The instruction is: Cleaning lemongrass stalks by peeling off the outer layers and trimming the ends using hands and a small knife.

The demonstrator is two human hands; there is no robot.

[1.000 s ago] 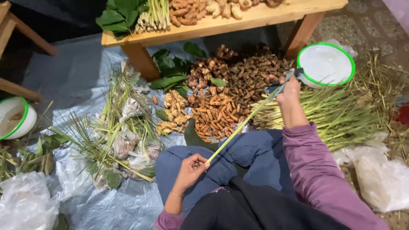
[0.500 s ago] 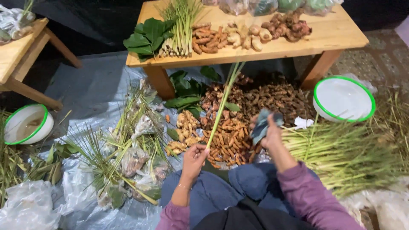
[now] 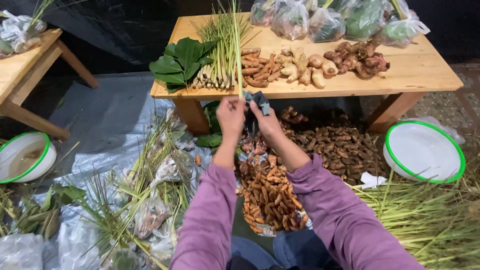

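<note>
My left hand (image 3: 230,116) is raised in front of the low wooden table (image 3: 425,70) and pinches the base of a long green lemongrass stalk (image 3: 236,45) that points upward over the table. My right hand (image 3: 265,121) is right beside it, holding a dark grey cloth (image 3: 259,101) against the stalk's lower end. Both arms wear purple sleeves. On the table behind the stalk lies a bundle of lemongrass (image 3: 220,55), next to broad green leaves (image 3: 182,61) and rows of turmeric and ginger roots (image 3: 305,62).
Filled plastic bags (image 3: 330,20) line the table's far edge. Below lie heaps of orange turmeric (image 3: 267,197) and brown roots (image 3: 340,145) on a grey tarp (image 3: 107,120). A white green-rimmed basin (image 3: 425,150) sits right, another basin (image 3: 25,156) left. Loose lemongrass (image 3: 430,220) lies right, bagged bundles (image 3: 145,200) left.
Both hands rose and came together near the table edge. The stalk swung from a slant to upright, and the right hand brought the cloth to its base.
</note>
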